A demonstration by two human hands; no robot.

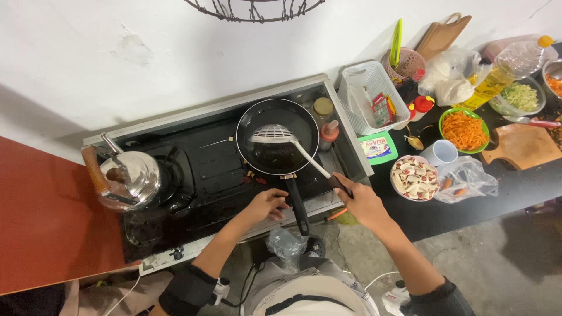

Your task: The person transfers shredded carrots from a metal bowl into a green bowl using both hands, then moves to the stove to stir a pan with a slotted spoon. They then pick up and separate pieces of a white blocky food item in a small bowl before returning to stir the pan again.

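2 bare hands are working at a black gas stove point(193, 169), seen from above. Just ahead of both hands, a black frying pan point(277, 136) is sitting on the burner, its long black handle point(297, 205) pointing back between them. The right hand point(360, 199) is closing around the dark grip of a wire skimmer point(273, 134), whose round mesh head is resting inside the pan. The left hand point(266, 205) is hovering loosely curled, holding nothing, just beside the pan handle near the stove's front edge.

The skimmer is looking light and stiff, best held at its far grip as it is now. The pan is likely heavier and hot, so its long handle seems the safe hold.

To the left of the left hand, a steel kettle point(130, 174) is standing on the other burner. To the right of the right hand, on the dark counter point(445, 213), a bowl of sliced sausage point(414, 178) and a green bowl of shredded carrot point(463, 130) are waiting.
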